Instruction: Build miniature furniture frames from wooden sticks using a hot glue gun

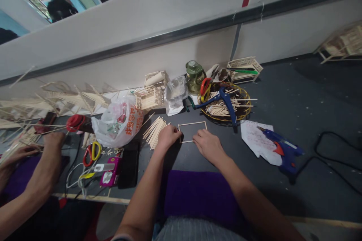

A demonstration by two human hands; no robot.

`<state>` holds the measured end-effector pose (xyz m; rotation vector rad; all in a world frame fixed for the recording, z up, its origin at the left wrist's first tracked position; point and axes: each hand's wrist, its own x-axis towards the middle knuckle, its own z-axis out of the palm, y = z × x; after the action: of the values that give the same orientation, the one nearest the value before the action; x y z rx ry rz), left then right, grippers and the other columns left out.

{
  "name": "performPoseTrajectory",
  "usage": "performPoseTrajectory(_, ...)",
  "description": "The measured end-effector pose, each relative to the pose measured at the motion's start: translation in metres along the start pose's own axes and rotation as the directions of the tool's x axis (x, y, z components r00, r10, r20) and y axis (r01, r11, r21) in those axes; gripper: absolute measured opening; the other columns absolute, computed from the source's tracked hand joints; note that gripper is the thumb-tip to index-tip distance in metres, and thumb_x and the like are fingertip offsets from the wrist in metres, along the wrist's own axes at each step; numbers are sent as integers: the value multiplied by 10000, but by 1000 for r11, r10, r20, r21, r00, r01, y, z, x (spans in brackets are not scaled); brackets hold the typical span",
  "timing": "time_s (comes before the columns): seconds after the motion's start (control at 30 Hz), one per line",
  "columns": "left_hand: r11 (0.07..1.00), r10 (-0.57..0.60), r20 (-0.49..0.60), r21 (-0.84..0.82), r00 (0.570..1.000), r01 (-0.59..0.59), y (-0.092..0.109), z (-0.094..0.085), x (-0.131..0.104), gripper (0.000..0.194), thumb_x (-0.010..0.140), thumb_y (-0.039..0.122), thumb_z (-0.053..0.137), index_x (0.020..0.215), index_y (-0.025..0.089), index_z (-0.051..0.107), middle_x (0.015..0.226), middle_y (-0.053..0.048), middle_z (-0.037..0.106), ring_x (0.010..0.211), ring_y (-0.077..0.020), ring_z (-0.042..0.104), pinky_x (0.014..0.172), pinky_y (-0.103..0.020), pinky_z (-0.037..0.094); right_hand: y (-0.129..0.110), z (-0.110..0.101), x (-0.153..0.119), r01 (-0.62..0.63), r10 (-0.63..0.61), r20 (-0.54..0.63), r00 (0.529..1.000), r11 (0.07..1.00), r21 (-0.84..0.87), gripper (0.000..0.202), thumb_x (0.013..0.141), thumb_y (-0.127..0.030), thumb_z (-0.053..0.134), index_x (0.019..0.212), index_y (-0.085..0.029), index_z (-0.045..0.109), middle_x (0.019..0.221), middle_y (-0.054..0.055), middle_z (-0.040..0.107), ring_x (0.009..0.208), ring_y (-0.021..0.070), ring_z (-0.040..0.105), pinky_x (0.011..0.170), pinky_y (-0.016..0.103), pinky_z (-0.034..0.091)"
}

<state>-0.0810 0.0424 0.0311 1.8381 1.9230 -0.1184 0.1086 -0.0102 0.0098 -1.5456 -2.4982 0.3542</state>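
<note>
A small rectangular frame of thin wooden sticks [192,123] lies flat on the dark table in front of me. My left hand [168,138] is closed on its left side, fingertips pinched at the stick there. My right hand [208,144] grips the right side near the lower corner, with its fingers bent together and partly covering that stick. Just left of my left hand is a loose pile of wooden sticks [155,132]. To the right of my right hand, a blue hot glue gun [285,154] rests partly on a stained sheet of paper [256,139].
Behind the frame stand a basket of sticks [249,111] with a blue tool [227,103] across it, a green lantern [195,77] and stick models [149,98]. A plastic bag [118,122] and scissors [92,153] lie left. A co-worker's arm [45,169] works at far left.
</note>
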Motion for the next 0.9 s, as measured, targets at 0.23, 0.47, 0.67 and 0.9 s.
performPoseTrajectory(0.23, 1000, -2, 6, 1, 1000, 2, -2, 1, 1, 288, 774, 413, 546, 761, 187, 725, 708, -55, 689, 647, -158, 587, 545, -248, 291, -1, -3, 0, -7, 7, 6, 1000, 1000, -2, 190, 940, -234, 460, 867, -205, 633, 920, 64, 589, 926, 176, 486, 666, 269, 333)
performPoseTrajectory(0.47, 1000, -7, 6, 4, 1000, 7, 1, 0, 0, 280, 778, 404, 553, 775, 188, 732, 719, -57, 694, 672, -163, 598, 569, -243, 325, -1, -1, 0, -11, 11, -6, 1000, 1000, 1, 178, 932, -219, 465, 873, -210, 632, 920, 62, 588, 926, 175, 488, 654, 269, 332)
performPoseTrajectory(0.67, 1000, -1, 5, -5, 1000, 1, -2, 2, 2, 278, 776, 402, 556, 767, 185, 729, 705, -54, 685, 664, -160, 594, 572, -244, 325, -1, -1, -1, -7, 7, 4, 1000, 1000, -8, 196, 939, -230, 449, 865, -205, 629, 916, 65, 581, 916, 176, 485, 651, 267, 334)
performPoseTrajectory(0.9, 1000, 9, -1, -16, 1000, -9, -3, 3, 3, 288, 772, 407, 547, 745, 179, 721, 685, -51, 680, 632, -150, 573, 544, -246, 291, -2, -1, -1, -18, 18, 3, 1000, 1000, -9, 192, 939, -235, 453, 874, -208, 632, 917, 61, 582, 924, 178, 485, 644, 268, 330)
